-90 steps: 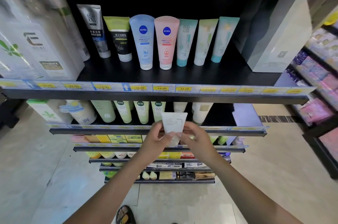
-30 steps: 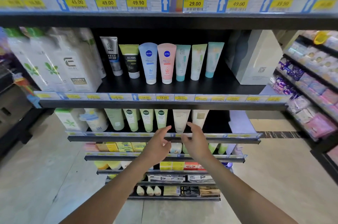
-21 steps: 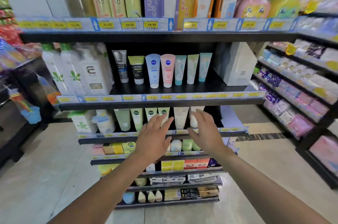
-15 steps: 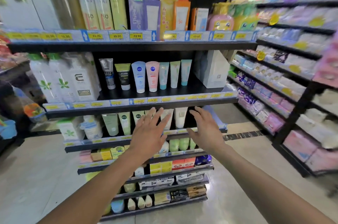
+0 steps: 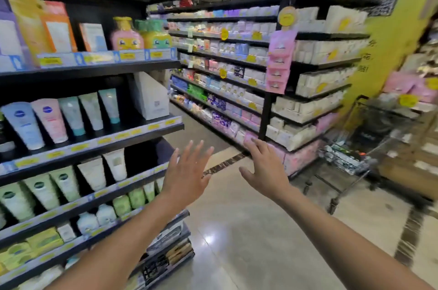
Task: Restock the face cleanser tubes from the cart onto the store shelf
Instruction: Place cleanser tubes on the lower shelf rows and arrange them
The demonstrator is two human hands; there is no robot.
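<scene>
Grips: my left grip (image 5: 187, 177) and right grip (image 5: 266, 168) spread, empty.
Cart (image 5: 384, 128): lies rightward, nearest my right grip.

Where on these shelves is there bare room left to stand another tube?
One dark gap lies on the lower shelf, right of the white tube, out to the shelf's end. Another sits a shelf higher, between the teal tube and the white box. Leftward both rows stand tube beside tube; the aisle shelves behind look packed.
</scene>
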